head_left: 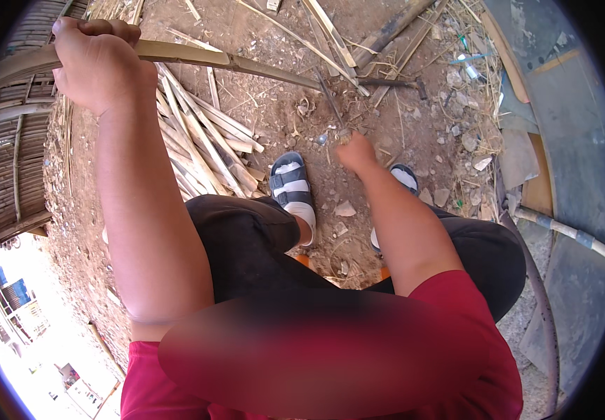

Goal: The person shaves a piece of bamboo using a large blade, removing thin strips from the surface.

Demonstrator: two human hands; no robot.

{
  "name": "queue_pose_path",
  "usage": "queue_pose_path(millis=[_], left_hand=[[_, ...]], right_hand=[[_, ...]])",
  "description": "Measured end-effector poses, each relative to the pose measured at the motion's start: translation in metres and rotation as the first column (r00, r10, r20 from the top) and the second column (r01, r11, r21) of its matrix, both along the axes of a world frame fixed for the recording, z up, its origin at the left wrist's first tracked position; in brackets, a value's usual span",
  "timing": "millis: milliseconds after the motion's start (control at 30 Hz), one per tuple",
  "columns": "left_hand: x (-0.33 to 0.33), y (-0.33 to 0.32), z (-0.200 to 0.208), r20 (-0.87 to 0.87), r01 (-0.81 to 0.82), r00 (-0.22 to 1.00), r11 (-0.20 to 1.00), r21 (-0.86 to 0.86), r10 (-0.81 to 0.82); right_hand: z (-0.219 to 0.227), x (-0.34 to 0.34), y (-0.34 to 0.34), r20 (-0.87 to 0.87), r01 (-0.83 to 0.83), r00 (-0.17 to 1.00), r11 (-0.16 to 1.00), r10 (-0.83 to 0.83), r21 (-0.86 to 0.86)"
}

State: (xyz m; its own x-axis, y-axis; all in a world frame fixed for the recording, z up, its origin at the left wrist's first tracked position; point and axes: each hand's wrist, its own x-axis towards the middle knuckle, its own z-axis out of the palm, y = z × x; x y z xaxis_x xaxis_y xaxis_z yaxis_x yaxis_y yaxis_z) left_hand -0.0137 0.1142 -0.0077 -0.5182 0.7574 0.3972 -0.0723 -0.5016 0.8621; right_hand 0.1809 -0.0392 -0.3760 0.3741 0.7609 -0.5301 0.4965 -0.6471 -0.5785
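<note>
My left hand, raised at the upper left, is closed around a long split bamboo strip. The strip slants from the left edge down toward the ground in front of me. Lower and to the right, my right hand grips the handle of a knife, its fingers wrapped round it. The narrow dark knife blade points up and away from me. It crosses close to the strip's far end; whether the two touch, I cannot tell.
Split bamboo pieces are heaped left of my sandalled foot. A dark hammer-like tool, poles and stones lie on the dirt ahead. A slatted bamboo panel stands left; grey sheets border the right.
</note>
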Motion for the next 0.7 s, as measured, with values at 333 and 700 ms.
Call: queue_pose_path(millis=[333,700], left_hand=[[-0.001,-0.003,-0.002,-0.048,0.026,0.999,0.999,0.045,-0.024],[0.002,-0.004,-0.005,-0.031,-0.003,1.0,1.0,-0.026,0.002]], right_hand=[[0.062,-0.011,0.014,-0.091,0.188,0.982,0.917,-0.166,0.352],[0.004,0.001,-0.012,-0.155,0.128,0.979,0.992,-0.129,-0.018]])
